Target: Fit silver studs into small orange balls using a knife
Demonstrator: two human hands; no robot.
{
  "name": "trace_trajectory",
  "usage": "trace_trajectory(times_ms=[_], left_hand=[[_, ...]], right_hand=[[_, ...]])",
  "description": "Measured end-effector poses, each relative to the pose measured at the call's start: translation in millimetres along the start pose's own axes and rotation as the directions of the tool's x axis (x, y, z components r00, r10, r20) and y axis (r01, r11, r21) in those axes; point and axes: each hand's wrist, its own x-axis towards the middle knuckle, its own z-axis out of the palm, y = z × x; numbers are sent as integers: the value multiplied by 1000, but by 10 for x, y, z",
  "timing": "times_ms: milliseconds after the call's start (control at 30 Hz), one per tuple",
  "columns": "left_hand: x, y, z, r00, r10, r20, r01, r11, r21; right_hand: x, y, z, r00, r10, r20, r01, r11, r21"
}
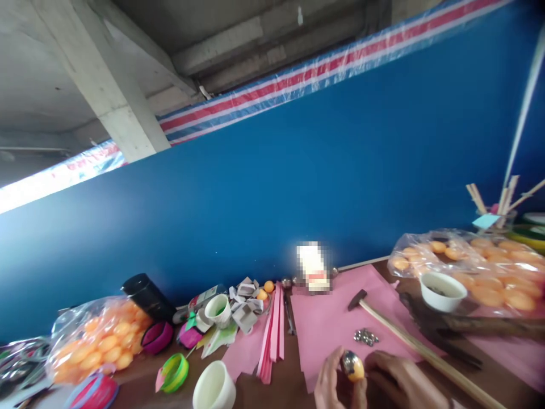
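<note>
My left hand (328, 382) grips a small ball (352, 365) at the lower middle of the view. Most of the ball's visible side is shiny silver, and its lower right part is orange; whether this is one piece or two, I cannot tell. Close on the ball's right is my right hand (402, 376), its fingers curled together. Anything between those fingers is hidden. Just beyond the hands, a small pile of shiny metal beads (365, 337) lies on a pink sheet (317, 324). A wooden-handled hammer (402, 335) rests across that sheet, its dark head pointing away from me.
Plastic bags of orange balls (106, 343) stand left and right. A white bowl (443, 291) sits right, beside a dark curved tool (426, 326). Pink paper strips (275, 335), white cups (214, 386) and a black cylinder (147, 298) are left. A blue partition (264, 193) borders the table.
</note>
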Motion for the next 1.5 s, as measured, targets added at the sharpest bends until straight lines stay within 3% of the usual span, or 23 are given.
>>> trace_trajectory(times_ms=[200, 467, 633, 767, 867, 967, 1067, 1133, 1267, 1500], left_hand=[[66, 109, -21, 996, 66, -58, -71, 994, -79], [79, 287, -98, 995, -1, -104, -23, 973, -229], [108, 248, -121, 998, -50, -33, 38, 953, -299], [132, 168, -108, 997, -60, -38, 44, 939, -340], [148, 134, -98, 998, -47, -50, 25, 922, -387], [163, 118, -85, 997, -56, -59, 22, 883, -468], [178, 103, -80, 991, -88, -104, 23, 862, -507], [185, 93, -89, 992, -72, -105, 13, 879, -477], [189, 76, -109, 998, -64, -10, 51, 872, -488], [167, 39, -62, 996, -36, 75, 67, 890, -452]], right_hand=[[-15, 3, 22, 997, -63, -51, 61, 997, -48], [-30, -13, -12, 990, -115, -87, 107, 990, -90], [-25, 32, 23, 980, -172, -104, 160, 980, -119], [-38, 14, 21, 980, -168, -105, 156, 981, -117], [-32, -58, 18, 977, -164, -134, 161, 986, -35], [23, -138, 69, 963, -70, -262, 118, 978, 171], [105, -169, 168, 943, 99, -318, 65, 881, 468], [141, -143, 227, 946, 147, -288, 45, 822, 567], [148, -30, 254, 972, 113, -207, 31, 809, 587], [114, -6, 158, 976, 101, -195, 27, 824, 565]])
